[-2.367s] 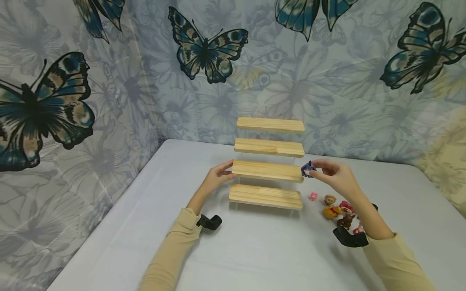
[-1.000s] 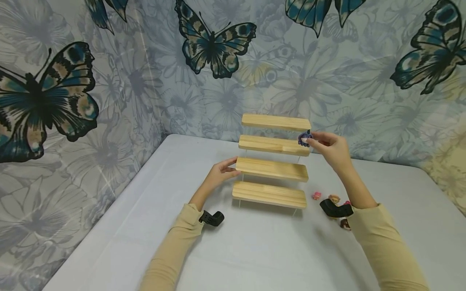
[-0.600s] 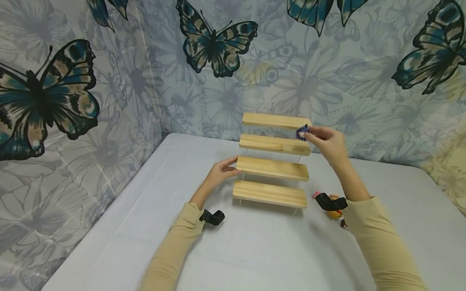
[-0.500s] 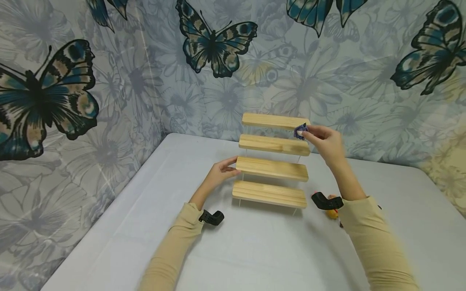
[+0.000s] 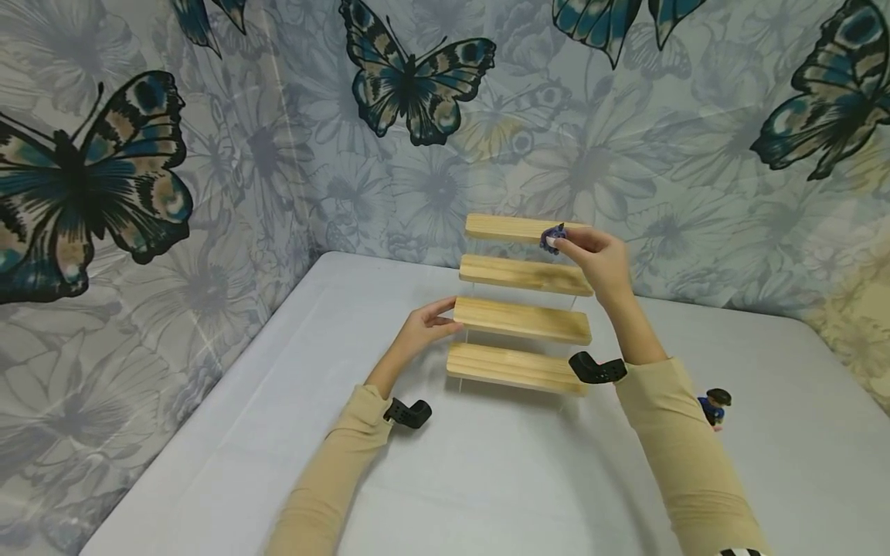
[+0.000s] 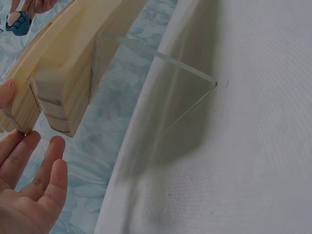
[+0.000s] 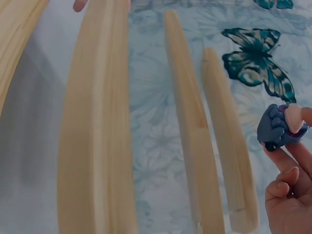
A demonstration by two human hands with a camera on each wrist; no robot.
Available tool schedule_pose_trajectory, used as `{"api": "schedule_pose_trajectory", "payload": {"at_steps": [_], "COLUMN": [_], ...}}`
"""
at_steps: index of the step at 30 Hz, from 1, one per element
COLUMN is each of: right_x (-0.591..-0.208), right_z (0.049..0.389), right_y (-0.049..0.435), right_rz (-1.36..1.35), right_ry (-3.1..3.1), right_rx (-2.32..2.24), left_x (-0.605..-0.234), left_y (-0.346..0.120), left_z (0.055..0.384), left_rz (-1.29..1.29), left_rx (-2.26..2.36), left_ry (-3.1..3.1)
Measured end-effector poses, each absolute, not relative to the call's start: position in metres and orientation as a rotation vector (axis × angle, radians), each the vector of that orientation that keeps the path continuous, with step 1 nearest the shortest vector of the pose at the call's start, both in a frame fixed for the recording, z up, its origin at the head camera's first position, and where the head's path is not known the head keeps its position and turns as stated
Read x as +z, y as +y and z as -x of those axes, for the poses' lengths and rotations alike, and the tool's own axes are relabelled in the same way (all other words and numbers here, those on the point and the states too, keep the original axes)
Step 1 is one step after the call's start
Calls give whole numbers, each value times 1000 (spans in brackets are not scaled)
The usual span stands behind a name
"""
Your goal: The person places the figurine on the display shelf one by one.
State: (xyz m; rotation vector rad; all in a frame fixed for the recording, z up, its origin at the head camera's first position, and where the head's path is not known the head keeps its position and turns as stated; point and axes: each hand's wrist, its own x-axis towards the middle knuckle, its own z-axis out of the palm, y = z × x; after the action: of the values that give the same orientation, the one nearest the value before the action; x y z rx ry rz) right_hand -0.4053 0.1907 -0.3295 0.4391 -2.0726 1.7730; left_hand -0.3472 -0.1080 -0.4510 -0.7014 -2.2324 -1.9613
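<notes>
A small blue-purple toy figure (image 5: 552,238) is pinched by my right hand (image 5: 603,259), in front of the top board's right half. In the right wrist view the toy figure (image 7: 280,126) sits between thumb and fingertips. My left hand (image 5: 420,328) grips the left end of the second board from the bottom (image 5: 521,320), thumb and fingers on either side of it. This board belongs to a stepped display stand with several pale wooden boards on clear supports. The top board (image 5: 504,227) is partly covered by the right hand and the figure.
A small figure with a dark cap and blue clothes (image 5: 715,408) stands on the white-covered table (image 5: 278,371) at the right. Behind the stand hangs a cloth printed with butterflies (image 5: 417,89). The right forearm (image 5: 681,440) crosses the table's right side.
My right hand has lifted the blue-purple figure from beside the second board up to the top board, then moved left along it. Its arm now hides the other colourful figures. The left hand keeps its grip.
</notes>
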Motion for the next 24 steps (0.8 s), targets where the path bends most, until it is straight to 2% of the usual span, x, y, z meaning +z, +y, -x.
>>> {"api": "schedule_pose_trajectory", "payload": {"at_steps": [3,7,16,24], "right_x": [-312,-302,-306,-303], "right_z": [384,377,404,413], "right_y": [170,158,153,155], "right_rz": [-376,-351,-458,-504], "right_ry": [-2132,-2187,-2187,-2223], "right_rx": [1631,1628,1577,1563], "left_x": [-451,-455,-450,-455], "left_y": [-107,-108,-110,-106], "left_z": [348,350,345,348], "left_rz": [712,682,656,657], "left_rx": [-1964,-1956,-1960,-1958], "left_ry": [-2222,-2244,-2234,-2219]}}
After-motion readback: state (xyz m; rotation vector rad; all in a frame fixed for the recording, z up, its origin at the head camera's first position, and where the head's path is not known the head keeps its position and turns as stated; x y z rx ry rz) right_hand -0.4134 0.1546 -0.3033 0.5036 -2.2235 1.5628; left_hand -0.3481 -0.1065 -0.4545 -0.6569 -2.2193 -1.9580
